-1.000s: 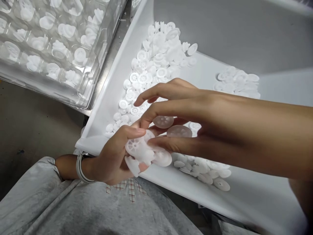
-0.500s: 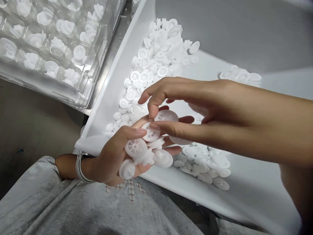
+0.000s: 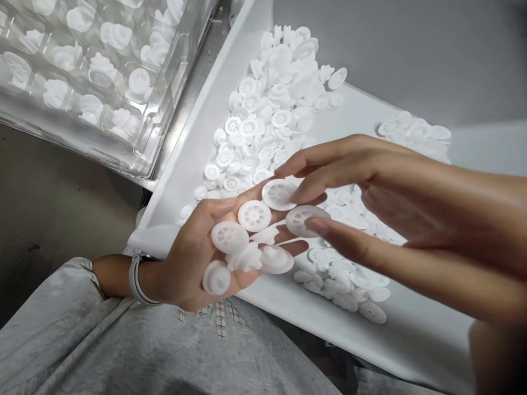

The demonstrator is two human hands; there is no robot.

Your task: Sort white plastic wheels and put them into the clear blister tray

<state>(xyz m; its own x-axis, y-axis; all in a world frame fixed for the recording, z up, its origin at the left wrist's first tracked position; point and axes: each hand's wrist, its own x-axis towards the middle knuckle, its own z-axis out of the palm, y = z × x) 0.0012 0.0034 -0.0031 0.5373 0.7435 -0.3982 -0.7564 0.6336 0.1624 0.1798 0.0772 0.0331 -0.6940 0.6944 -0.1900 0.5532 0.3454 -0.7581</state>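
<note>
Right fingers: the right hand (image 3: pixel 370 186) has its fingers spread and loosely curled, thumb tip (image 3: pixel 319 225) and forefinger touching two of the wheels but not clearly clamped on either; the grip is hard to judge here.
Left fingers: the left hand (image 3: pixel 206 252) lies palm up, fingers apart and flat, cradling the parts.
Parts in the palm: about seven small white plastic gear wheels (image 3: pixel 254 215), though overlaps make the count unsure; they lie over the near left corner of the tray.
Right arm: enters from the right, forearm level over the tray, wrist slightly bent down.
Left arm: comes up from the lap, a pale bracelet (image 3: pixel 135 280) at the wrist.
White tray (image 3: pixel 193 137): three loose heaps of the same wheels, too many to count; the largest (image 3: pixel 280 93) far left, one (image 3: pixel 415 134) far right, one (image 3: pixel 346 280) near, under the right hand.
Clear blister tray (image 3: pixel 102 82): far left, each pocket holding a white part.
Lap: grey cloth (image 3: pixel 123 351) nearest.
</note>
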